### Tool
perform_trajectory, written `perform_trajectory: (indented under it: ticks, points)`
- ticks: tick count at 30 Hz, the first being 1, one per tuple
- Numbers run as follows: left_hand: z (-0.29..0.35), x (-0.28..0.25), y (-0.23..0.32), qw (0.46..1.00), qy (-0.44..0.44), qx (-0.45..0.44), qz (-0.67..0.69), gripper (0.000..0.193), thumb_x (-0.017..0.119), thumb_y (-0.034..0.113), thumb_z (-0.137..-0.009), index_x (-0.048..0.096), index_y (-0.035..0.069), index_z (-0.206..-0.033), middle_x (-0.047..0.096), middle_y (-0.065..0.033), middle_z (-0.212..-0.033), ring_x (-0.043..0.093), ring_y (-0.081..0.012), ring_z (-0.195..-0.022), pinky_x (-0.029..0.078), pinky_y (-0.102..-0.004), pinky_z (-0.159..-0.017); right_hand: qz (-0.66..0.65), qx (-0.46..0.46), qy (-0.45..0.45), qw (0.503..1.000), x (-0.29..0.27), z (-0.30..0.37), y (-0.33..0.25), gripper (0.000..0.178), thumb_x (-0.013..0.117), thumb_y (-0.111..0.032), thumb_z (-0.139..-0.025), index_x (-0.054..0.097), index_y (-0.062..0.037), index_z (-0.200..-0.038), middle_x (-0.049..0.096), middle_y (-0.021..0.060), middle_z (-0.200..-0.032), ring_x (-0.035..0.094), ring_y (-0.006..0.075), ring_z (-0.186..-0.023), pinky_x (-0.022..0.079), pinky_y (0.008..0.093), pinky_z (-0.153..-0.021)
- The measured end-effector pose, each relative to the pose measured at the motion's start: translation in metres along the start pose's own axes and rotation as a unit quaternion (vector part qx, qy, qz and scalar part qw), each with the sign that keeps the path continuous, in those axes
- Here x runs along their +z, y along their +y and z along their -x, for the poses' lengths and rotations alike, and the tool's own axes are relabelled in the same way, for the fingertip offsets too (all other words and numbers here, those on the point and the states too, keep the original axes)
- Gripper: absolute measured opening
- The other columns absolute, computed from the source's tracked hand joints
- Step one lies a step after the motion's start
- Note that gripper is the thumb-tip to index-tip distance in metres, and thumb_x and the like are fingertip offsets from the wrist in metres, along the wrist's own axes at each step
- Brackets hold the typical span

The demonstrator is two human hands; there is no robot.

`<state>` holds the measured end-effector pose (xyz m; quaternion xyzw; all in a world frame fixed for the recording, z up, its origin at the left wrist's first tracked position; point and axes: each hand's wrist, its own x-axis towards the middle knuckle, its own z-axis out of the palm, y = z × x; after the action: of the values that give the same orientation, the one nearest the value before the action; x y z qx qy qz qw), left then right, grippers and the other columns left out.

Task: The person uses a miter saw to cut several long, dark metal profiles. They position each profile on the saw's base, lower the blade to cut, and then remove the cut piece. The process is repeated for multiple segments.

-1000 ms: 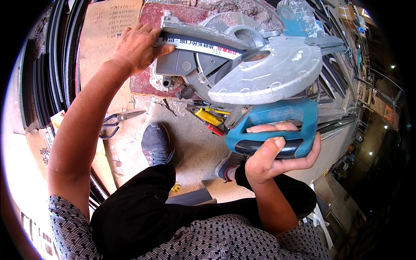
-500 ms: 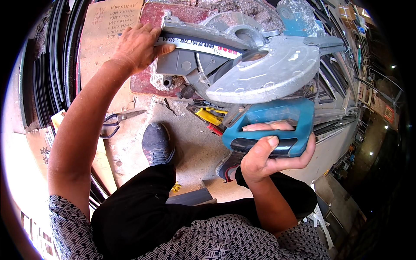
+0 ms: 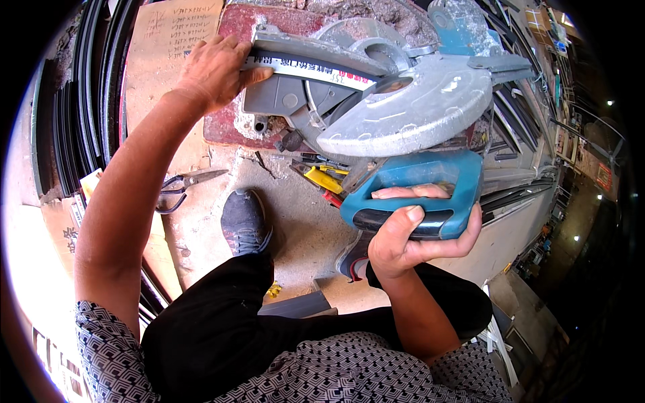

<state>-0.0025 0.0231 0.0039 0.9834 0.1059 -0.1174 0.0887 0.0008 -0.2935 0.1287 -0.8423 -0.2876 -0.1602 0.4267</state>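
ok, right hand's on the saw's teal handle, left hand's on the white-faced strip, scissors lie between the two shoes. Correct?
Not quite: the scissors lie to the left of the left shoe, as the head view shows. The rest stands: right hand on the teal handle, left hand on the white-faced strip.

Left arm outstretched, left hand palm down, right forearm angled inward, right hand curled

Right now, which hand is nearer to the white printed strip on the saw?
The left hand: it holds the left end of the white strip. The right hand is farther away, around the saw's blue handle.
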Motion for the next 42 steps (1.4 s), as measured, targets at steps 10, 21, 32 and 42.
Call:
perform_trajectory:
  ticks: [10,21,32,42]
  points:
    - [-0.002,-0.001,0.003,1.000,-0.024,-0.009,-0.006,0.080,0.039,0.073,-0.101,0.059,0.008,-0.144,0.065,-0.0159,-0.128,0.058,-0.0317,-0.130,0.038,-0.0526,-0.118,-0.050,0.080,0.018,0.995,-0.013,-0.024,-0.016,0.070,0.051,-0.013,-0.101,0.007,0.0002,-0.153,0.057,0.0222,-0.108,0.064,0.0200,-0.059,0.058,0.0349,-0.060]
    - [0.000,0.013,-0.005,0.997,0.063,0.018,0.034,0.078,0.044,0.074,-0.100,0.063,0.004,-0.128,0.065,-0.0179,-0.120,0.059,-0.0361,-0.122,0.042,-0.0518,-0.108,-0.127,0.205,0.015,0.970,-0.085,-0.128,-0.015,0.057,0.053,-0.016,-0.105,0.027,-0.0035,-0.154,0.064,0.0162,-0.104,0.065,0.0234,-0.065,0.059,0.0401,-0.061]
    - [-0.002,0.009,-0.005,0.995,0.069,0.031,0.066,0.077,0.049,0.074,-0.099,0.063,0.004,-0.128,0.065,-0.0202,-0.123,0.059,-0.0409,-0.122,0.042,-0.0522,-0.107,-0.219,0.305,-0.044,0.926,-0.168,-0.260,0.071,0.032,0.064,-0.019,-0.102,0.063,0.0027,-0.126,0.074,0.0187,-0.100,0.071,0.0233,-0.080,0.061,0.0350,-0.075]
    - [-0.006,0.005,-0.008,0.998,0.003,0.021,0.056,0.082,0.049,0.078,-0.096,0.064,0.006,-0.132,0.065,-0.0199,-0.130,0.057,-0.0393,-0.127,0.042,-0.0535,-0.110,-0.285,0.340,-0.114,0.889,-0.188,-0.304,0.119,0.033,0.064,-0.019,-0.103,0.062,0.0041,-0.127,0.073,0.0213,-0.111,0.069,0.0207,-0.082,0.060,0.0298,-0.082]
